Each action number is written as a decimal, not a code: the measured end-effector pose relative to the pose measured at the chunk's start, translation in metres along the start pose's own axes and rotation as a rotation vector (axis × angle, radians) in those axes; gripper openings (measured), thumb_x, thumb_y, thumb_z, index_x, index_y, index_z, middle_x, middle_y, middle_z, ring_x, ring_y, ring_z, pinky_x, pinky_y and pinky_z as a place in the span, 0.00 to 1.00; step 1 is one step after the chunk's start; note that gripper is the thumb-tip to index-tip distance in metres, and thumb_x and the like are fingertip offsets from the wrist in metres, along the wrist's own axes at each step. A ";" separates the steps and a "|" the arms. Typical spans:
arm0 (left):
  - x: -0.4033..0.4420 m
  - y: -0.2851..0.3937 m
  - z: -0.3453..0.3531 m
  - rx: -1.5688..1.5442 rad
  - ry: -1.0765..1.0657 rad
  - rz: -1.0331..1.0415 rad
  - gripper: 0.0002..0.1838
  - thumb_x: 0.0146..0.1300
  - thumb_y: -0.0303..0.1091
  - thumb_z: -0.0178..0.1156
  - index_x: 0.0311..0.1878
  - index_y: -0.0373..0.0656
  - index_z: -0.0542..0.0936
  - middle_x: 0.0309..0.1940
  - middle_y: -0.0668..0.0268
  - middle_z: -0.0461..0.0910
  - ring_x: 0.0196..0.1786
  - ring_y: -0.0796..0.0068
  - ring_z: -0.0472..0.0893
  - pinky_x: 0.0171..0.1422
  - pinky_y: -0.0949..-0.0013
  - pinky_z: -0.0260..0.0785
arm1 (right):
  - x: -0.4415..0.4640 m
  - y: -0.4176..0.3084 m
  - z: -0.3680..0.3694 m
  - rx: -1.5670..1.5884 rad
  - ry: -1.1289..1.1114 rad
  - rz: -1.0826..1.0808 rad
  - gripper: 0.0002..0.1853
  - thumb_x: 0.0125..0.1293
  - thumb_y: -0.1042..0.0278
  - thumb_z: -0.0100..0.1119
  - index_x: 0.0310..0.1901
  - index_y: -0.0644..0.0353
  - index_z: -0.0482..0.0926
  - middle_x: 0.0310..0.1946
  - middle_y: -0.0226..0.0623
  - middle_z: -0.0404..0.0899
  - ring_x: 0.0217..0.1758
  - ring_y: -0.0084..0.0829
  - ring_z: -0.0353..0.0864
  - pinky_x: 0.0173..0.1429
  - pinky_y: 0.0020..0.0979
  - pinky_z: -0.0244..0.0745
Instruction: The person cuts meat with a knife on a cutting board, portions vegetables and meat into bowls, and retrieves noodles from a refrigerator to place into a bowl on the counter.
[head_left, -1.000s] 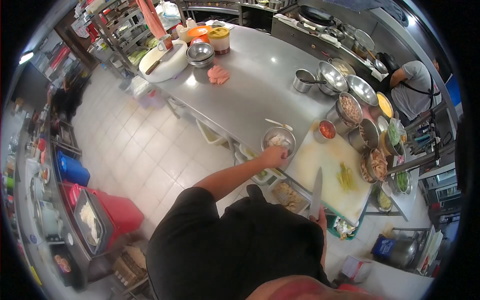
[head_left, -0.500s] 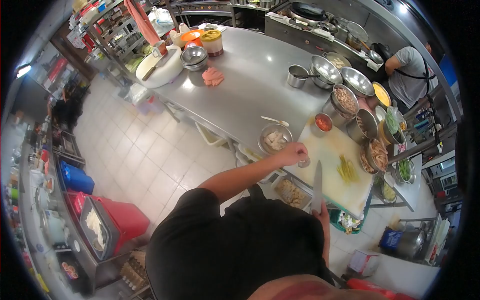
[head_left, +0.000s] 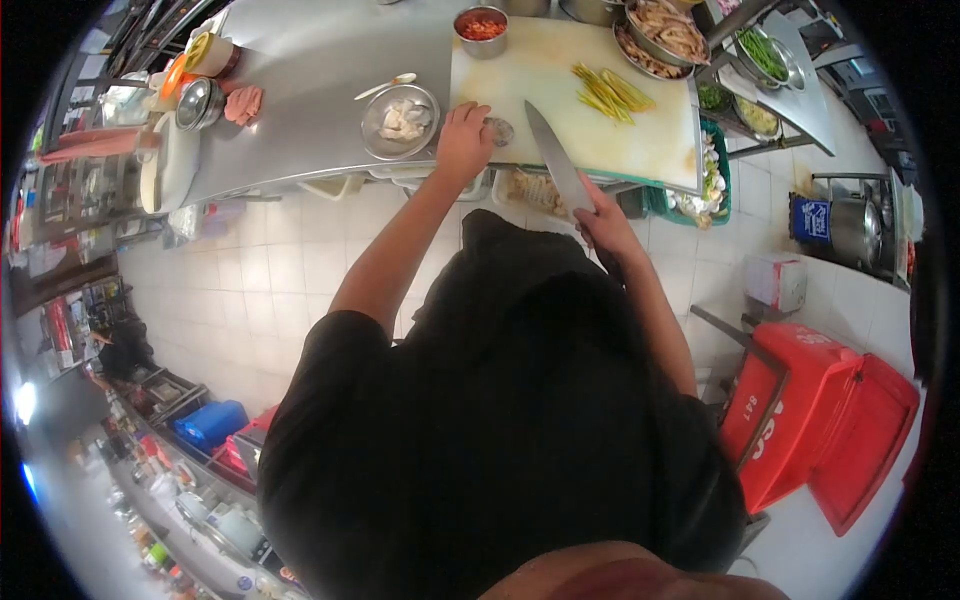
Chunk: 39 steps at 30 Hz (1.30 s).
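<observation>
My right hand (head_left: pixel 605 225) grips a large kitchen knife (head_left: pixel 556 158) by its handle. The blade points up and left, its tip over the white cutting board (head_left: pixel 540 60). Palm down at the board's near left corner, my left hand (head_left: pixel 464 138) has its fingers stretched forward. Just right of it lies a small, greyish round piece (head_left: pixel 500 131), too blurred to name; I cannot tell whether the thumb touches it. Left of that hand stands a metal bowl (head_left: pixel 372 128) with pale, whitish pieces of food (head_left: pixel 405 120). Green-yellow cut stalks (head_left: pixel 612 93) lie on the board.
A metal pot of chopped red food (head_left: pixel 482 30) stands at the board's far left. Beyond the right edge are bowls of sliced brown food (head_left: pixel 668 32). A spoon (head_left: pixel 386 86) and a pink cloth (head_left: pixel 243 104) lie on the steel table (head_left: pixel 310 60). A green basket (head_left: pixel 716 170) hangs below.
The view has swung round, so the board now lies straight ahead. My left hand has gone from bent fingers above the round piece to lying beside it. The knife stays in my right hand.
</observation>
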<state>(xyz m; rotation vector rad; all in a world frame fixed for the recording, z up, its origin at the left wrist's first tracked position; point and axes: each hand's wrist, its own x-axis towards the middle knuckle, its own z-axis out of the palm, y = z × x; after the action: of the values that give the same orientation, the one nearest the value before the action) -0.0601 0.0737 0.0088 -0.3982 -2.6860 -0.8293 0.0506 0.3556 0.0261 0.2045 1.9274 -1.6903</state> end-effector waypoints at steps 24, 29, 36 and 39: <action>-0.041 0.021 0.022 0.269 -0.210 0.091 0.26 0.68 0.40 0.48 0.68 0.41 0.65 0.70 0.56 0.60 0.72 0.52 0.58 0.76 0.51 0.46 | 0.020 0.004 0.012 0.111 -0.169 0.091 0.37 0.64 0.74 0.54 0.73 0.39 0.55 0.29 0.34 0.76 0.22 0.23 0.72 0.23 0.25 0.70; -0.040 0.019 0.024 0.275 -0.201 0.119 0.26 0.68 0.39 0.48 0.67 0.38 0.64 0.69 0.52 0.61 0.72 0.51 0.58 0.75 0.50 0.47 | 0.011 0.004 0.017 0.122 -0.158 -0.038 0.36 0.64 0.74 0.54 0.73 0.38 0.57 0.27 0.34 0.76 0.21 0.22 0.71 0.23 0.26 0.70; -0.040 0.019 0.018 0.216 -0.201 0.138 0.26 0.69 0.39 0.45 0.66 0.34 0.64 0.69 0.47 0.60 0.72 0.48 0.57 0.75 0.50 0.46 | 0.009 0.005 0.034 0.108 -0.109 0.077 0.37 0.63 0.76 0.54 0.73 0.38 0.56 0.28 0.34 0.76 0.21 0.22 0.71 0.23 0.27 0.70; -0.042 0.016 0.018 0.220 -0.209 0.132 0.26 0.69 0.40 0.45 0.66 0.34 0.64 0.70 0.48 0.59 0.72 0.49 0.57 0.75 0.50 0.45 | 0.005 -0.001 0.040 0.069 -0.083 0.051 0.37 0.63 0.76 0.53 0.73 0.39 0.56 0.28 0.33 0.76 0.22 0.22 0.71 0.23 0.26 0.70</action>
<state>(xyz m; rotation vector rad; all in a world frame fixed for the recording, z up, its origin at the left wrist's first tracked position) -0.0201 0.0898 -0.0126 -0.6316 -2.8640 -0.4715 0.0587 0.3160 0.0231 0.2048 1.7908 -1.7061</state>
